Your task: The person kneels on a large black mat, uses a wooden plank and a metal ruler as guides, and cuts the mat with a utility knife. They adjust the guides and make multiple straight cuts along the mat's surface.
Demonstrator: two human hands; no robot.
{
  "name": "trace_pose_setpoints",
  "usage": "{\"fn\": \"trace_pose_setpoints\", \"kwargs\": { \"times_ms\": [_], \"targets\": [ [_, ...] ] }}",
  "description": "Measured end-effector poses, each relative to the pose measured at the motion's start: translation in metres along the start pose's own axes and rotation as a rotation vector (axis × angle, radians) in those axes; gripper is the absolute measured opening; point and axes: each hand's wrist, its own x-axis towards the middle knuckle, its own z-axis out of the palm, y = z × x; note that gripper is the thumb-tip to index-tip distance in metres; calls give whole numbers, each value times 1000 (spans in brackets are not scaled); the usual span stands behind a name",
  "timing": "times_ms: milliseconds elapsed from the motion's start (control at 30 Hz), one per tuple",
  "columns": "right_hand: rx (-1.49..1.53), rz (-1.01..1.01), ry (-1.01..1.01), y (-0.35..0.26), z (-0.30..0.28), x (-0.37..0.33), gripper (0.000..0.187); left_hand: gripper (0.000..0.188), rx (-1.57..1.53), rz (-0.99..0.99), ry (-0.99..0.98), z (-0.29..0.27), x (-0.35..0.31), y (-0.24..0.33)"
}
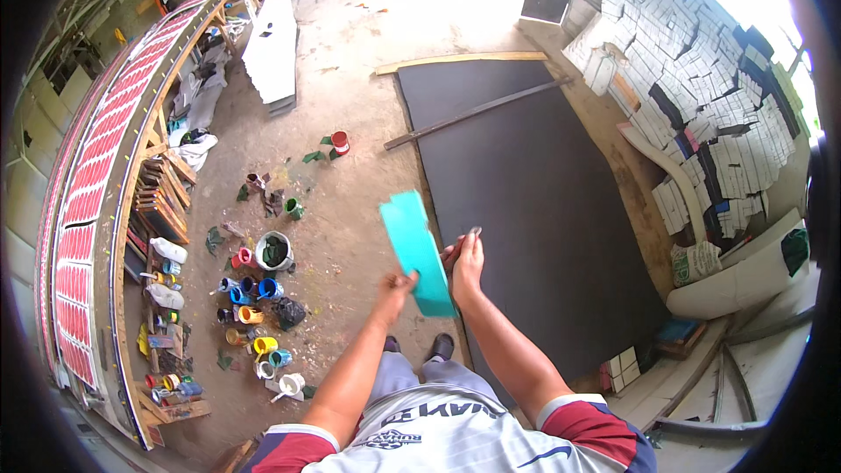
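While left hand (397,288) pinches board (416,241), right hand's (467,264) grip unclear, black sheet (543,201) on floor (350,201)

The floor (350,193) carries paint pots (250,315) — and a pale bucket (287,263).

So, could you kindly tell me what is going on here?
A person is standing in a workshop, gripping a flat teal piece near its lower left edge with the left hand. The right hand is at its right side; whether it grips anything is hard to tell. A large dark sheet lies to the right with a long bar across it, and colourful pots stand on the left.
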Motion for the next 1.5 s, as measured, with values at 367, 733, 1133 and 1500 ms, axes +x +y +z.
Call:
{"fn": "trace_pose_setpoints", "kwargs": {
  "times_ms": [367, 733, 1133, 1500],
  "targets": [
    [-193, 172, -490, -27, 115, -17, 24, 29, -256, 676, 306, 7, 81, 118],
    [-237, 225, -452, 9, 181, 22, 26, 29, -333, 614, 324, -42, 140, 141],
    [-648, 311, -235, 14, 107, 53, 36, 45, 124, -174, 335, -94, 140, -1],
    [-1221, -41, -264, -57, 57, 130, 63, 39, 27, -243, -44, 39, 183, -23]
  ]
}}
